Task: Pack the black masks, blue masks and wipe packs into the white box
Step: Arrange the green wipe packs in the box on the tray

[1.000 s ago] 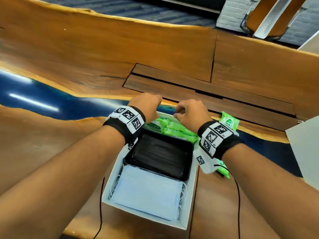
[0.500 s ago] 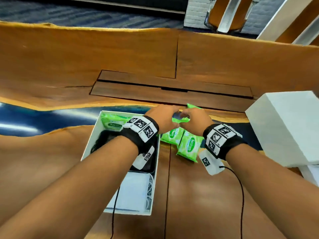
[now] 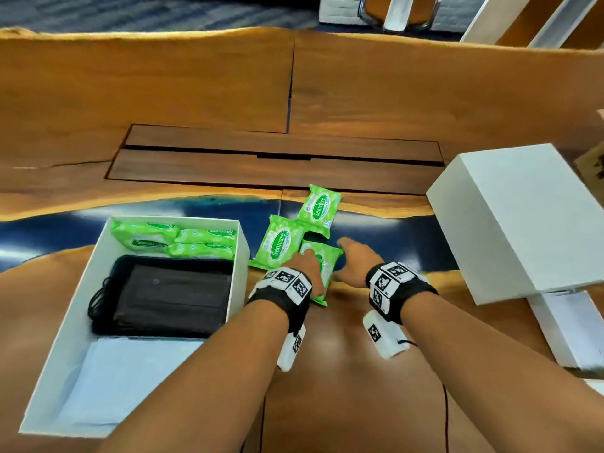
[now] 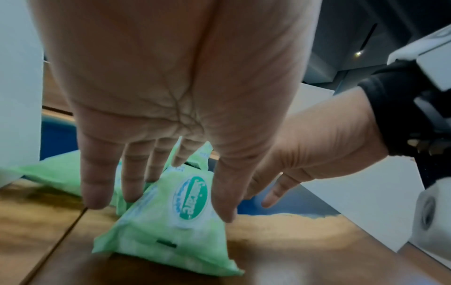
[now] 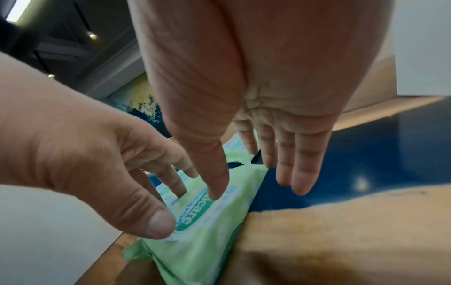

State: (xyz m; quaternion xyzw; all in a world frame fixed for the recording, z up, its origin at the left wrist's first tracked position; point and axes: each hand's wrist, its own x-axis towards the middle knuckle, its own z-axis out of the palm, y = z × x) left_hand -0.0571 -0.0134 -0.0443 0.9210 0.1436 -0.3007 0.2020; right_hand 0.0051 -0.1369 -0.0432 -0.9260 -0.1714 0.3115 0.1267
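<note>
The white box [image 3: 237,282] stands at the left. It holds green wipe packs [image 3: 170,241] at its far end, black masks [image 3: 170,295] in the middle and blue masks [image 3: 124,380] nearest me. Three more green packs lie on the table right of it, two farther ones [image 3: 281,243] [image 3: 320,207] and a nearest pack [image 3: 330,256] [image 4: 171,221] [image 5: 207,231]. My left hand [image 3: 305,264] [image 4: 161,204] rests on the nearest pack with its fingers spread across it. My right hand [image 3: 354,259] [image 5: 253,190] hovers at the pack's right edge, fingers straight, thumb tip touching it.
A white lid [image 3: 516,223] lies upside down at the right, over another white piece [image 3: 575,328]. A dark wooden inset panel [image 3: 277,161] crosses the table beyond the packs. A glossy blue resin strip [image 3: 376,230] runs under them. A chair [image 3: 405,11] stands past the far edge.
Both hands left the far end of the box and moved right to the loose packs. They have since drawn back onto the nearest pack and spread apart.
</note>
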